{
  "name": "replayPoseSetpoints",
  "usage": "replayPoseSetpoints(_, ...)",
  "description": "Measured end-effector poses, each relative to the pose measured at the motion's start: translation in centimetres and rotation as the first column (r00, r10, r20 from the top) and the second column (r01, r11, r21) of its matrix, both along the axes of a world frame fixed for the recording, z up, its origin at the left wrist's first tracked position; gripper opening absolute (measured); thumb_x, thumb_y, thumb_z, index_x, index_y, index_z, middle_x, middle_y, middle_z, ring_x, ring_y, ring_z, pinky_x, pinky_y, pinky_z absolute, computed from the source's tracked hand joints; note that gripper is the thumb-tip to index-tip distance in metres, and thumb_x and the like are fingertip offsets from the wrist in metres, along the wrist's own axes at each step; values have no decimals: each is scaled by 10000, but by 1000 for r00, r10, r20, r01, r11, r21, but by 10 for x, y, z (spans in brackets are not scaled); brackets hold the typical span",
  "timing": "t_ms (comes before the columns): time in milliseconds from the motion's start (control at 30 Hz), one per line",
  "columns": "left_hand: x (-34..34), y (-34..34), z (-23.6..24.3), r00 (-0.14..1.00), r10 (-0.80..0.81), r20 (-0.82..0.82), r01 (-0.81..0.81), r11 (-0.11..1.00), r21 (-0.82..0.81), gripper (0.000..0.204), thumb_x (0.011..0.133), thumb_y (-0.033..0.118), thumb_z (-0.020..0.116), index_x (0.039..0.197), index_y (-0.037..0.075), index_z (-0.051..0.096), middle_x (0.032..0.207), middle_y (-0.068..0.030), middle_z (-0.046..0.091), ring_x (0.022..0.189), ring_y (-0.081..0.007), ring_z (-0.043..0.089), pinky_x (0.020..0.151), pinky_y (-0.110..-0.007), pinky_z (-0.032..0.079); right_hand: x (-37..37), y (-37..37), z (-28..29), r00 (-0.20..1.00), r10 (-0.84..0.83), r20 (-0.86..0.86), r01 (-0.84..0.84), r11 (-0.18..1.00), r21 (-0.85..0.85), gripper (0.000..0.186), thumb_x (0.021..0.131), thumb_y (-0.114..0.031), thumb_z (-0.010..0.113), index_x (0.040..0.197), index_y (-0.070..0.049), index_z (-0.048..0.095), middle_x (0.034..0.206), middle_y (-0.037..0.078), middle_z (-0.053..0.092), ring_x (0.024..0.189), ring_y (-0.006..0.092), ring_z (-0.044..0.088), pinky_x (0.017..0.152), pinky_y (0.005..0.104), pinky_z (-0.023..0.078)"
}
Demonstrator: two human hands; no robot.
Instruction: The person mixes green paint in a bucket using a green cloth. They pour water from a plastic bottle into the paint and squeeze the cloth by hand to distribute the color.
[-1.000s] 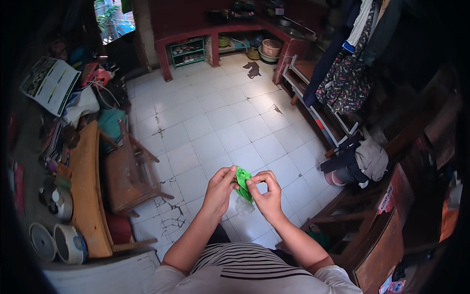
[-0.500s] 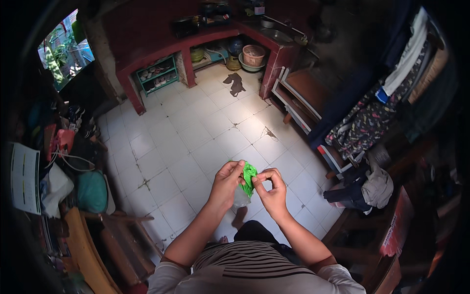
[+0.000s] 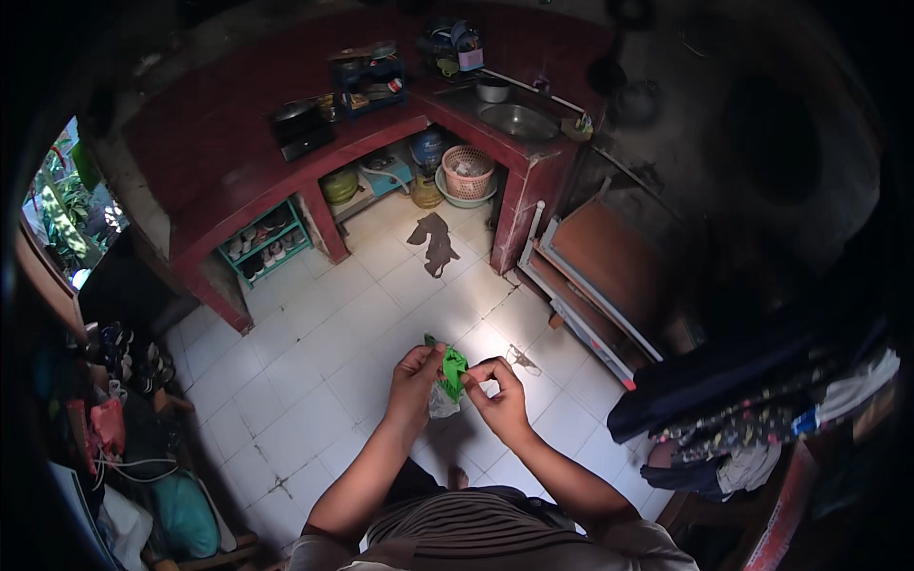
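In front of my body, both hands hold a crumpled bright green plastic bag [image 3: 454,366] above the floor. My left hand [image 3: 415,377] pinches its left side, thumb against the fingers. On the other side, the thumb and fingers of my right hand [image 3: 499,392] are closed on its edge. A clear, whitish piece of plastic [image 3: 443,404] hangs just below the green one; whether the two are joined, I cannot tell. Parts of the green bag are hidden behind my left fingers.
White floor tiles [image 3: 314,366] spread around me, with a dark cloth [image 3: 435,245] lying ahead. Beyond stands a red counter [image 3: 228,162] with a sink [image 3: 519,121], a shoe rack [image 3: 267,246] and a pink basket [image 3: 467,171]. Clothes [image 3: 752,409] hang at the right.
My view has tilted up and swung, bringing more of the counter into sight. Both hands still grip the green bag, now slightly lower and further left in the picture.
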State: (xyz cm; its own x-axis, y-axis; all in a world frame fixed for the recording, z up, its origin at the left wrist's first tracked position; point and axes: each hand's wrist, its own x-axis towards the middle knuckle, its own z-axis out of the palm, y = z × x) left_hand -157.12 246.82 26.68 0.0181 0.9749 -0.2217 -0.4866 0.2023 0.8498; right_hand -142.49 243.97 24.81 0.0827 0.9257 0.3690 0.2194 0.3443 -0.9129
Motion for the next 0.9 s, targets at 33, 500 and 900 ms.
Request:
replayPoseSetpoints(33,4,32,0,1000,-6,7,6,1000,0,191,929,254,644,853,79,625,768,13,623,673,-62,529,642,-220,419,3,30,1,1000,-5,10,5,1000,24,123,810,12,706,874,-26,609,835,37,588,775,117,554,735,246,454)
replayPoseSetpoints(500,62,509,-7,985,-160,65,157,987,44,212,904,283,672,856,81,630,739,44,560,676,-57,504,657,-229,411,103,431,16,954,-300,-19,293,941,-167,105,953,-119,596,971,-20,566,855,-12,562,795,67,509,753,219,427)
replayPoseSetpoints(900,164,859,86,958,-245,150,205,949,240,199,908,278,659,959,90,617,809,5,606,790,-112,582,740,-286,447,209,738,25,916,-377,-141,370,926,-74,158,963,-170,590,1015,-24,561,888,2,564,815,82,528,771,239,452)
